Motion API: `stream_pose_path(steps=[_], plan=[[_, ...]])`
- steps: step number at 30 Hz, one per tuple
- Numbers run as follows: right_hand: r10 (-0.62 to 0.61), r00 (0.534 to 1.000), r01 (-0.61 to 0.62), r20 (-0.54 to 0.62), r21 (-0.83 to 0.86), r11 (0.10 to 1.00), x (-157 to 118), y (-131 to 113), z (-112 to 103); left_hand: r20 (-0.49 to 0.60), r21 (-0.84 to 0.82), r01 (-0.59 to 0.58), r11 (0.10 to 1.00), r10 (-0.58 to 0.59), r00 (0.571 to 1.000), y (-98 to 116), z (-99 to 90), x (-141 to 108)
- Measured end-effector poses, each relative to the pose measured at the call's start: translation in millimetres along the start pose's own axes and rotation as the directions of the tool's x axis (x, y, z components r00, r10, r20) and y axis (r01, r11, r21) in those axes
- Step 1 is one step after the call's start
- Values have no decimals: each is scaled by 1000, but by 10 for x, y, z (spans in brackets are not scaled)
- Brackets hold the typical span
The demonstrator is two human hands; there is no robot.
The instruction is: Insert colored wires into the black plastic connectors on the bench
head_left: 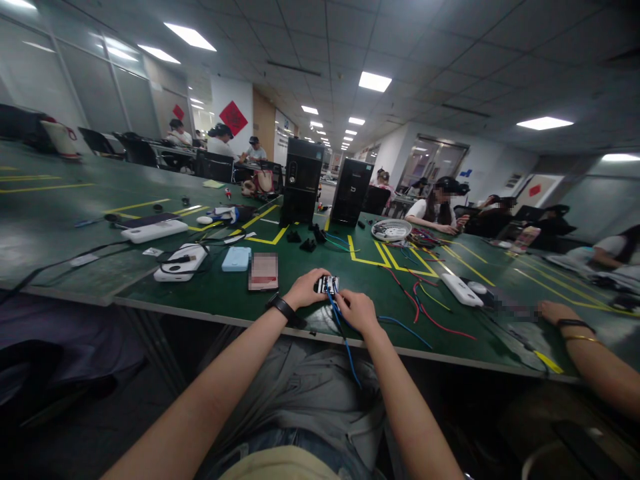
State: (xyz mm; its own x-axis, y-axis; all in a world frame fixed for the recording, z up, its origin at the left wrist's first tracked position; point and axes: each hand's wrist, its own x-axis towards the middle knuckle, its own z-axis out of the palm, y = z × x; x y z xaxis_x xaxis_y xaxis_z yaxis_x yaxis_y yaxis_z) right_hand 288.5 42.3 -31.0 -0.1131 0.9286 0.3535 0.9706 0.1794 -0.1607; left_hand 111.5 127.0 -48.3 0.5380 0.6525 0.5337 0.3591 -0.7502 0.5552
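My left hand is closed round a small black-and-white block, perhaps an electrical component, just above the table's front edge. Blue wires run from its face and hang down over the edge toward my lap. On the right, my right hand pinches a blue wire close to the block; its fingertips are partly hidden. Loose red wires and another blue wire lie to the right of that hand.
Two black computer towers stand at the back. A white basket sits beside tangled wires. To the left lie a light blue box, a blurred-out box and a white power bank. Another person's arm rests at right.
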Motion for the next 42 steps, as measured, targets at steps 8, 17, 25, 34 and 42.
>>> stream_pose_path(steps=[8, 17, 25, 34, 42], plan=[[1, 989, 11, -149, 81, 997, -5, 21, 8, -10, 4, 6, 1000, -6, 1000, 6, 8, 0], [-57, 993, 70, -104, 128, 989, 20, 83, 56, -6, 20, 19, 1000, -19, 1000, -12, 12, -2], [7, 985, 13, -171, 112, 994, 10, 57, 41, -4, 25, 34, 999, -34, 999, 4, 10, -1], [-55, 990, 71, -129, 117, 991, 9, 79, 42, 2, 22, 30, 999, -30, 1000, 11, 9, -2], [21, 993, -10, -118, 92, 996, 21, 64, 28, -10, 26, 45, 999, -44, 999, -4, 22, 2]])
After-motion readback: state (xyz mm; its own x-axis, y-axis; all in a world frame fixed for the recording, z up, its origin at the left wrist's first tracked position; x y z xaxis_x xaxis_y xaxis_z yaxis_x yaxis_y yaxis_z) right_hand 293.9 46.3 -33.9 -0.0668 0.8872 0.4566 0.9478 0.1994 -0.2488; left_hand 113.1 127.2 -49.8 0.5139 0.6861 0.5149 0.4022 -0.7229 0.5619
